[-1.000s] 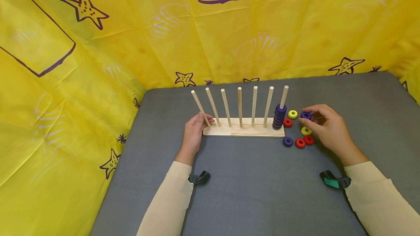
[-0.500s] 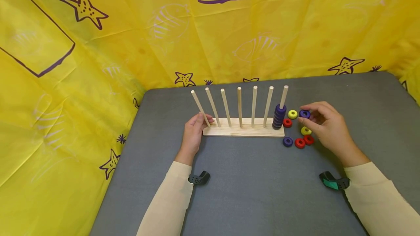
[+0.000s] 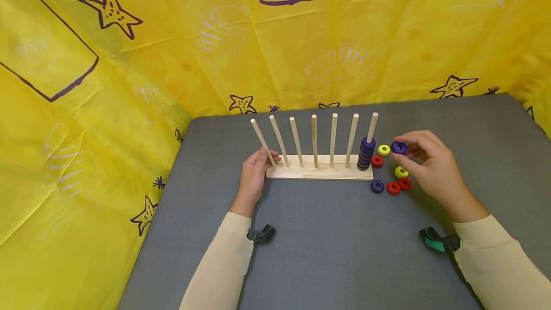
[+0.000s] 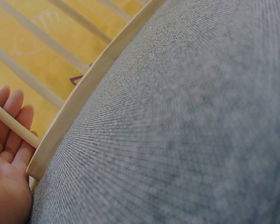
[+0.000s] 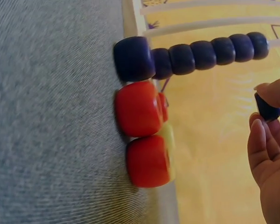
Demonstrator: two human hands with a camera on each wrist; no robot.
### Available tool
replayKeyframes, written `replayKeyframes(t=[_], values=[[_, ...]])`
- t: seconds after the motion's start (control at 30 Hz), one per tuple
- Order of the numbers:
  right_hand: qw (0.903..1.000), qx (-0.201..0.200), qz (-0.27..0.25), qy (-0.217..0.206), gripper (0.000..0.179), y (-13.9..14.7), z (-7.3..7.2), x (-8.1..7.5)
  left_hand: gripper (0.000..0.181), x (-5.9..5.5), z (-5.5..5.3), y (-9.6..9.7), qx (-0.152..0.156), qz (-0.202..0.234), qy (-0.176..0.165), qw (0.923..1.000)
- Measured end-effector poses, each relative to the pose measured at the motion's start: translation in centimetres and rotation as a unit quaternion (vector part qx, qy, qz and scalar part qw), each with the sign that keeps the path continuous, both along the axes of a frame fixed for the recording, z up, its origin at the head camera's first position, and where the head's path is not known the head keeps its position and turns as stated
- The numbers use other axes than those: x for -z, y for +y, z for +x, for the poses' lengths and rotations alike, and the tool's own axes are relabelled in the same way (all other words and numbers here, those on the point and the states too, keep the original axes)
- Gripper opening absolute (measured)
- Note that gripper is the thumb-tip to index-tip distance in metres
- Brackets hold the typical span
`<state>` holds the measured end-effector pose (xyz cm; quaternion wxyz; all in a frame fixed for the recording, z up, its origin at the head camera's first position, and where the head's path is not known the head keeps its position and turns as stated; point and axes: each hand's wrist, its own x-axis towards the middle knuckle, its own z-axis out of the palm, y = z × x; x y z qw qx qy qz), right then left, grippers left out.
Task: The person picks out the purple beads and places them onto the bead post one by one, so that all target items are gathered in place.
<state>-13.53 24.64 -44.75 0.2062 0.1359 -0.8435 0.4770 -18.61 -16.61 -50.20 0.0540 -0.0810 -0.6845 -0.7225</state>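
A wooden peg stand carries a row of upright pegs, and purple rings are stacked on its rightmost peg. My left hand holds the stand's left end, with the end peg between thumb and fingers. Off the stand's right end, my right hand pinches a purple ring between thumb and fingertips. The right wrist view shows that ring raised off the table, edge-on in the fingers. The other pegs have no rings on them.
Loose rings lie on the grey table right of the stand: a yellow ring, a red ring, another yellow ring, two red rings and a purple ring. A yellow patterned cloth hangs behind.
My right hand has lifted the pinched purple ring slightly and shifted it a little left. The left hand and the stand stay where they were.
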Motion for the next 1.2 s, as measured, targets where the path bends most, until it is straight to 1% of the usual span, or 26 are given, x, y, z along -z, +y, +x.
replayKeyframes(t=[0.2, 0.4, 0.53, 0.73, 0.87, 1.2], values=[[0.9998, -0.009, 0.006, 0.018, 0.042, -0.4, 0.4, -0.9, 0.053, 0.0, 0.0, 0.0, 0.002, 0.001, 0.001, 1.0000], [0.9993, -0.017, 0.012, 0.030, 0.045, -0.6, 0.5, -1.5, 0.055, 0.0, 0.0, 0.0, 0.001, -0.003, 0.002, 1.0000], [0.9986, -0.027, 0.014, 0.043, 0.047, -0.8, 0.6, -2.0, 0.055, 0.0, 0.0, 0.0, 0.000, -0.003, 0.001, 1.0000], [0.9982, -0.025, 0.020, 0.050, 0.047, -1.1, 0.9, -2.9, 0.052, 0.1, 0.0, 0.0, 0.001, 0.005, -0.003, 1.0000], [0.9981, -0.024, 0.020, 0.052, 0.048, -1.3, 0.8, -3.6, 0.051, 0.1, -0.1, 0.0, 0.002, 0.006, -0.003, 1.0000], [0.9955, -0.042, 0.021, 0.083, 0.048, -1.8, 0.5, -5.4, 0.051, -0.1, 0.1, 0.0, 0.001, -0.006, -0.007, 1.0000]])
